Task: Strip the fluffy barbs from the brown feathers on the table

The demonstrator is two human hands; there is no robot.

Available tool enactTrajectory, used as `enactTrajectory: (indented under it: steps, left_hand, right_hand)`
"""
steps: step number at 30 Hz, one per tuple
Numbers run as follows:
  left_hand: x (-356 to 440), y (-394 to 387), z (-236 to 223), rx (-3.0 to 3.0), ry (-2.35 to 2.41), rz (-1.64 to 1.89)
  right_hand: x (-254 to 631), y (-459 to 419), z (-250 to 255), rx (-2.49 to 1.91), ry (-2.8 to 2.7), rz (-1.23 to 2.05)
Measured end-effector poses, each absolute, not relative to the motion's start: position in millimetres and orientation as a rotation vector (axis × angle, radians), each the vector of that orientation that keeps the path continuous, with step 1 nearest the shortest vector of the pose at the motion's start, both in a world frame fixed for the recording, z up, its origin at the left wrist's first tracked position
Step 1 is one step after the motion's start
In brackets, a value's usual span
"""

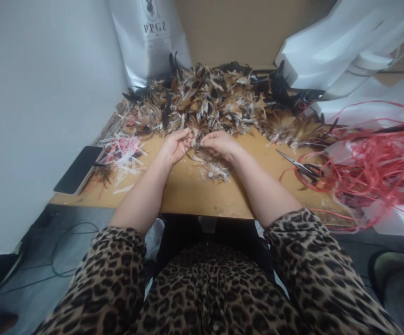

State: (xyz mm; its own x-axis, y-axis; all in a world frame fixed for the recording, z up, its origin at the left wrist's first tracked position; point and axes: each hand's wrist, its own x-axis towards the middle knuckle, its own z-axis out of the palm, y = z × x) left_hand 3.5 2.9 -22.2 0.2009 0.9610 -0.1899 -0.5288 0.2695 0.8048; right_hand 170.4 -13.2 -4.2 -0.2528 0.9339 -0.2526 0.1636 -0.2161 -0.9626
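A heap of brown, white and black feathers [209, 95] covers the back of the wooden table [202, 200]. At its front edge my left hand [179, 145] is closed in a pinch, fingertips against a small feather tuft [195, 135]. My right hand [219, 144] pinches from the other side of the same tuft, its fingers curled. The exact part between the fingertips is too small to make out. Just below my hands a little clump of pale feather bits [218, 172] lies on the table.
Scissors [298, 164] lie on the right by a tangle of red plastic strips [380, 167]. On the left are a phone [78, 170] and white and pink strip scraps [123, 151]. A white printed bag [153, 42] stands behind; more white bags [320, 51] are at back right.
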Motion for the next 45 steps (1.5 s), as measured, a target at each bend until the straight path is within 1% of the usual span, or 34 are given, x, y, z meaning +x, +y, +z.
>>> enactTrajectory:
  steps: [8, 16, 23, 35, 39, 45]
  left_hand:
    - [10.6, -6.4, -22.9, 1.042, 0.950, 1.133]
    - [15.8, -10.6, -21.7, 1.300, 1.072, 1.172]
    - [13.8, -10.0, -20.1, 1.285, 1.067, 1.171]
    - [8.6, -8.1, -20.3, 1.314, 1.043, 1.164]
    - [7.7, -7.6, -21.0, 1.316, 1.029, 1.154]
    - [6.4, -6.4, -22.2, 1.352, 1.003, 1.149]
  right_hand:
    - [175.7, -13.3, 3.1, -1.320, -1.384, 1.456]
    - [172.9, -18.2, 6.2, -1.244, -1.582, 1.230]
    - [176.0, -11.2, 2.0, -1.177, -1.436, 1.247]
    - [184.9, -12.2, 6.0, -1.140, -1.640, 1.261]
    - [187.8, -13.6, 6.6, -1.058, -1.729, 1.212]
    - [183.7, -10.8, 0.9, -1.080, -1.760, 1.065]
